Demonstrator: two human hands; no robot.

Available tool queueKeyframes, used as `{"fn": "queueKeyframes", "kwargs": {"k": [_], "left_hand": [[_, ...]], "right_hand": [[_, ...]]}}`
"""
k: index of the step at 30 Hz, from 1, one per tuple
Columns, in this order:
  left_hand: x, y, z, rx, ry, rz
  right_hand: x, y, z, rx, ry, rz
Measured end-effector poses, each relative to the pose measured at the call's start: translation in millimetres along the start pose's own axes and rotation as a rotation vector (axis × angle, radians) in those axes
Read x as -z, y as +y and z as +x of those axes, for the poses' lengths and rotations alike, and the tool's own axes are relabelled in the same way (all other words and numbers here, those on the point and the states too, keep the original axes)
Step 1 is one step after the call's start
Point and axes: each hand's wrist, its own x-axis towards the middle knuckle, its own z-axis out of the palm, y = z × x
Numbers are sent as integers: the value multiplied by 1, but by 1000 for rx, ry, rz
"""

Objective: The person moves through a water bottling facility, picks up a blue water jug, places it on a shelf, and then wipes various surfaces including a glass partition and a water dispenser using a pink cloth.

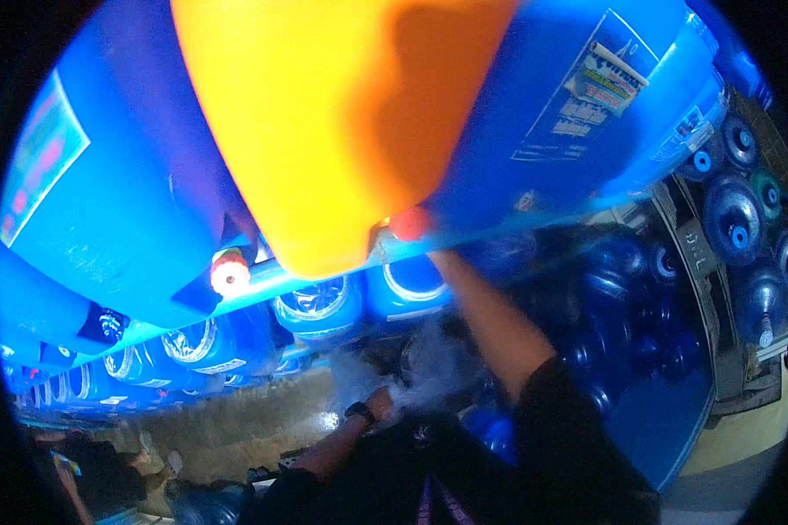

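Observation:
My left hand, with a black wristwatch, grips a crumpled clear plastic bag low in front of my body. My right hand reaches up to the lower corner of a large yellow plastic container. A reddish blur lies there; whether my fingers grip anything is not discernible. A dark shadow falls across the yellow container's right side. Blue plastic containers flank it, and one on the left has a red-and-white cap. These containers rest along a pale blue shelf rail.
Blue drums with clear-looking openings line the level below the rail. Large blue water bottles are stacked at the right, beside a dark rack post. Another person is at the lower left on the floor.

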Motion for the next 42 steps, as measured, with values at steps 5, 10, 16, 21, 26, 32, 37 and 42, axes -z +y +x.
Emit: {"fn": "queueKeyframes", "kwargs": {"k": [5, 10, 16, 21, 26, 32, 37, 42], "left_hand": [[55, 12, -50, 70, 89, -87], [159, 95, -90, 198, 318, -463], [285, 237, -2, -78, 634, -259], [359, 296, 90, -104, 1112, -537], [402, 309, 137, 324, 1138, -286], [412, 316, 153, 385, 1105, -137], [405, 300, 150, 410, 1232, -163], [392, 285, 153, 488, 1154, -133]], "right_hand": [[42, 54, -60, 144, 19, -123], [109, 133, -112, 160, 181, -219], [114, 218, -56, 219, 68, -69], [109, 232, -21, 163, 78, 15], [104, 216, -22, 171, 125, 121], [113, 177, -50, 235, 156, 335], [157, 153, -114, 196, 28, 451], [159, 158, -210, 201, 20, 486]]}}
